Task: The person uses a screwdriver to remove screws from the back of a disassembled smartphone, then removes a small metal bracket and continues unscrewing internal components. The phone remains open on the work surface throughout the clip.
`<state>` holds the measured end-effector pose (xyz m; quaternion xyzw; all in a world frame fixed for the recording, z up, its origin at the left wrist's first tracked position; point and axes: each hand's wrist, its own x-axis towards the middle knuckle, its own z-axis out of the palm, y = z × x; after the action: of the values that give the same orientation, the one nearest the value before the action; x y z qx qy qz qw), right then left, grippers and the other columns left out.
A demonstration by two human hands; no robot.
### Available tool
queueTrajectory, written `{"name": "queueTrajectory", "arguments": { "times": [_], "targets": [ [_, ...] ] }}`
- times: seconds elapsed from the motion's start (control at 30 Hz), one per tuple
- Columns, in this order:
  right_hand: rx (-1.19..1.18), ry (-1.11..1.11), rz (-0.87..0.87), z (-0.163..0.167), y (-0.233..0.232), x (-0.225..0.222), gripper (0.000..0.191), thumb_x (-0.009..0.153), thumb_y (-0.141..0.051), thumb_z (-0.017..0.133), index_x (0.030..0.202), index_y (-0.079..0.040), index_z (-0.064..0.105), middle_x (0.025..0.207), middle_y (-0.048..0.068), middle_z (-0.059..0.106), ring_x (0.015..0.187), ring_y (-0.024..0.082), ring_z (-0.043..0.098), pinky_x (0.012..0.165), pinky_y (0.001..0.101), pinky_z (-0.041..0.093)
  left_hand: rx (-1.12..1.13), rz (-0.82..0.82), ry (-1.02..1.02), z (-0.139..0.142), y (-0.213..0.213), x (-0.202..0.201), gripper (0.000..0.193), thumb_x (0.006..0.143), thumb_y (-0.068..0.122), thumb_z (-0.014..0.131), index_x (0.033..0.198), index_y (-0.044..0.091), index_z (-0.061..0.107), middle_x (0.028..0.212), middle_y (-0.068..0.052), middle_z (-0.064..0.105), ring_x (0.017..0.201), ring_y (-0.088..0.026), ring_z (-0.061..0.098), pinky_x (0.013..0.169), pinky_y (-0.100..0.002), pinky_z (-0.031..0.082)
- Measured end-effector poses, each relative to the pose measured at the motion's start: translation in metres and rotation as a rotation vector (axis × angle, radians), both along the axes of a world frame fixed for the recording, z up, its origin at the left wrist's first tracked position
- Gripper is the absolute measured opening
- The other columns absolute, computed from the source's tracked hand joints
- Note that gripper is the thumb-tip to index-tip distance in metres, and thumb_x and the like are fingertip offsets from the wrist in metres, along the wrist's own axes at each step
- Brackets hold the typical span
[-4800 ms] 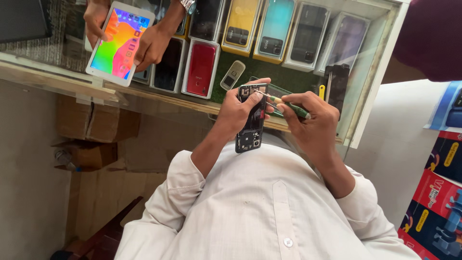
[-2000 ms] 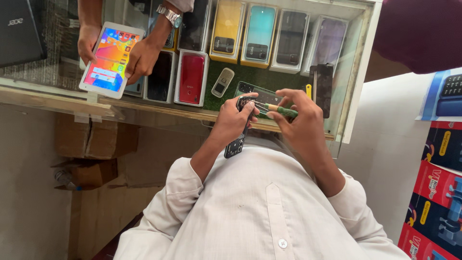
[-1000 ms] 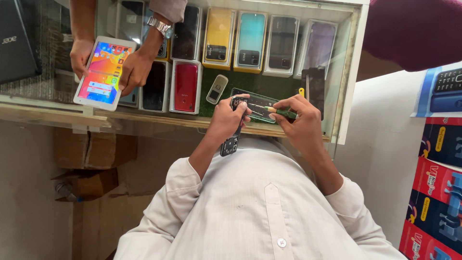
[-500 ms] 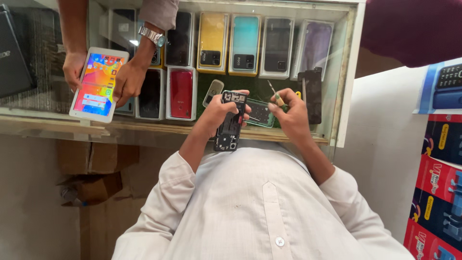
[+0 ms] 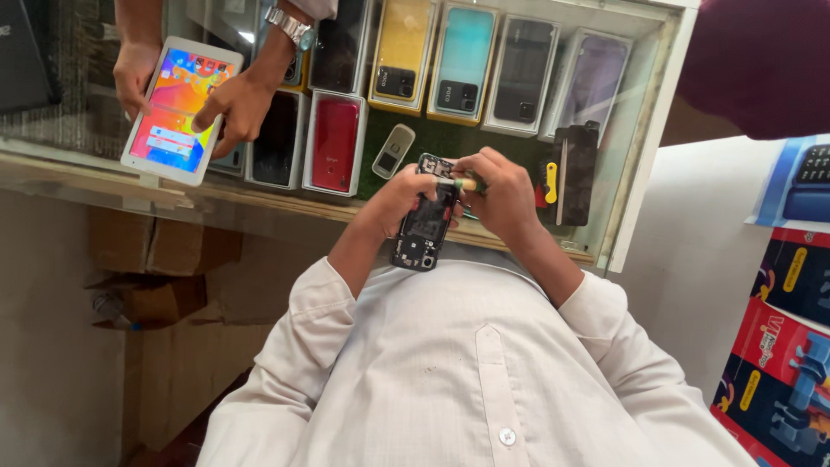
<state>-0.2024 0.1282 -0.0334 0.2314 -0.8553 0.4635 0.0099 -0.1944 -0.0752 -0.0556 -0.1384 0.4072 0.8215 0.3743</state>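
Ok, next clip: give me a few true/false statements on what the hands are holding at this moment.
1. The left hand holds an opened phone with its back cover off. True.
2. The right hand is empty. False: it grips a green-handled tool at the phone's top.
3. Another person's hands hold a white tablet with a lit screen. True.
4. The red phone lies in the wearer's lap. False: it is inside the glass display case.
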Motion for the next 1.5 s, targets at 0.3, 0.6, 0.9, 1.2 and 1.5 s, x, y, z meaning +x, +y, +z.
{"name": "queueTrajectory", "arguments": {
  "times": [0.3, 0.6, 0.9, 1.2, 1.5],
  "targets": [
    [0.114, -0.193, -0.146, -0.067, 0.031, 0.059, 0.019, 0.085, -0.005, 0.075, 0.103, -0.005, 0.068, 0.081, 0.013, 0.069, 0.073, 0.03, 0.07, 0.064, 0.0399, 0.053, 0.075, 0.091, -0.028, -0.035, 0.011, 0.054, 0.066, 0.075, 0.0, 0.045, 0.14, -0.006, 0.05, 0.11, -0.026, 0.068, 0.094, -0.031, 0.072, 0.08, -0.047, 0.067],
    [0.116, -0.245, -0.25, -0.086, 0.046, 0.093, 0.015, 0.085, -0.004, 0.076, 0.099, -0.003, 0.071, 0.076, 0.013, 0.067, 0.065, 0.025, 0.066, 0.061, 0.0371, 0.05, 0.072, 0.193, -0.003, -0.046, 0.011, 0.087, 0.069, 0.078, -0.001, 0.045, 0.146, -0.006, 0.047, 0.109, -0.026, 0.069, 0.093, -0.03, 0.072, 0.079, -0.045, 0.066],
    [-0.092, -0.423, -0.313, -0.049, 0.039, 0.103, 0.022, 0.095, -0.01, 0.074, 0.115, -0.004, 0.07, 0.08, 0.004, 0.07, 0.066, 0.007, 0.061, 0.057, 0.0254, 0.048, -0.027, 0.16, 0.051, -0.051, 0.012, 0.091, 0.057, 0.088, -0.002, 0.049, 0.145, -0.004, 0.052, 0.102, -0.021, 0.072, 0.088, -0.027, 0.074, 0.076, -0.044, 0.067],
    [-0.049, -0.11, -0.175, -0.005, 0.034, 0.115, 0.016, 0.092, -0.011, 0.082, 0.106, -0.005, 0.076, 0.089, 0.007, 0.071, 0.069, 0.014, 0.067, 0.059, 0.0285, 0.053, -0.058, 0.12, 0.074, -0.038, 0.024, 0.096, 0.046, 0.101, 0.008, 0.05, 0.146, 0.001, 0.052, 0.1, -0.017, 0.073, 0.084, -0.022, 0.074, 0.072, -0.04, 0.067],
    [-0.025, -0.061, -0.163, -0.003, 0.026, 0.105, 0.016, 0.091, -0.012, 0.083, 0.104, -0.004, 0.077, 0.084, 0.009, 0.068, 0.065, 0.017, 0.065, 0.058, 0.0303, 0.051, -0.401, 0.123, 0.213, -0.04, 0.028, 0.09, 0.038, 0.104, 0.011, 0.052, 0.142, 0.007, 0.058, 0.092, -0.009, 0.073, 0.075, -0.014, 0.071, 0.063, -0.031, 0.064]
  ]
}}
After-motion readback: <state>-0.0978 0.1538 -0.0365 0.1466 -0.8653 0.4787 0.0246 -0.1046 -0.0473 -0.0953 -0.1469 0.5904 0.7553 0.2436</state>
